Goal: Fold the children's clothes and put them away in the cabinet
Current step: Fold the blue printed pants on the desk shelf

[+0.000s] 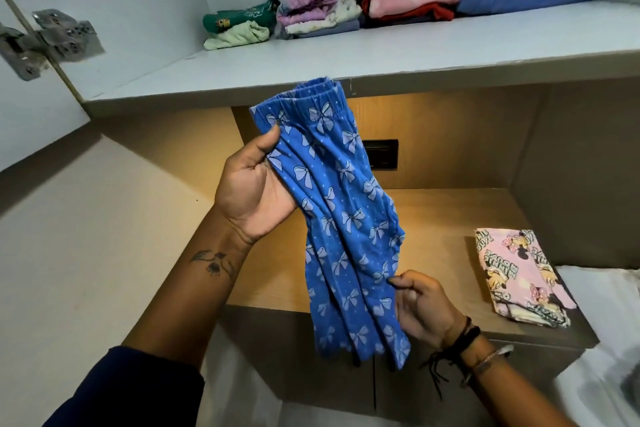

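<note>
The blue trousers [341, 215] look light and limp — left hand [254, 191] grips near the waistband, right hand [420, 305] pinches the lower leg.

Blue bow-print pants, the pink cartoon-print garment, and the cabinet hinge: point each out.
blue bow-print pants [341, 215], head view, mid-leg fabric.
pink cartoon-print garment [519, 274], head view, centre of fold.
cabinet hinge [52, 40], head view, metal plate.

Soft matt cloth trousers [341, 218]; smooth matt laminate shelf [381, 59]; dull metal hinge [45, 40].
</note>
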